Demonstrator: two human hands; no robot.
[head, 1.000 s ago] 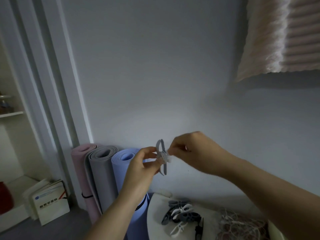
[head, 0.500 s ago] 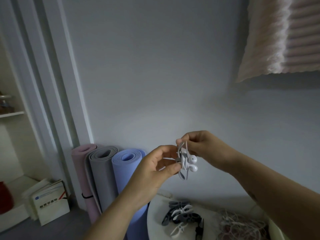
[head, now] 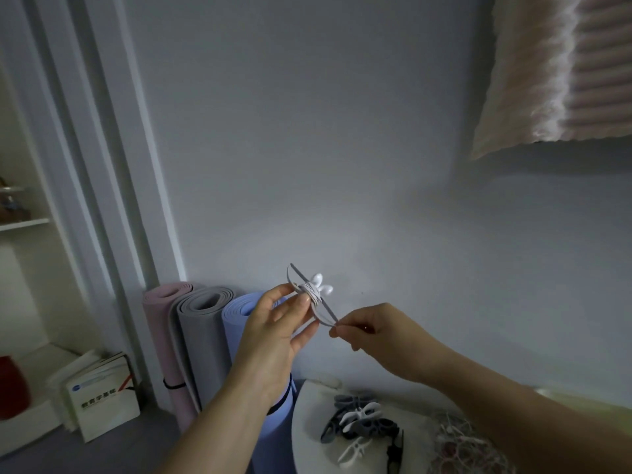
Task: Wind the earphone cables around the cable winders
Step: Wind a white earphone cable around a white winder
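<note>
I hold a grey cable winder (head: 297, 274) up in front of the wall, tilted from upper left to lower right. White earphone cable (head: 312, 293) is coiled tightly around its middle, and two white earbuds (head: 321, 284) stick out to the right. My left hand (head: 277, 328) pinches the wound middle between thumb and fingers. My right hand (head: 367, 328) pinches the winder's lower right tip, or the cable end there; which one I cannot tell.
A round white table (head: 307, 419) below holds a pile of grey, white and black winders (head: 359, 427) and a tangle of white earphones (head: 461, 446). Three rolled mats (head: 201, 336) lean at the wall. Books (head: 99, 398) lie on a low shelf at left.
The winder turned from upright to a slant with the earbuds now pointing up right. My right hand dropped from its top to its lower right tip.
</note>
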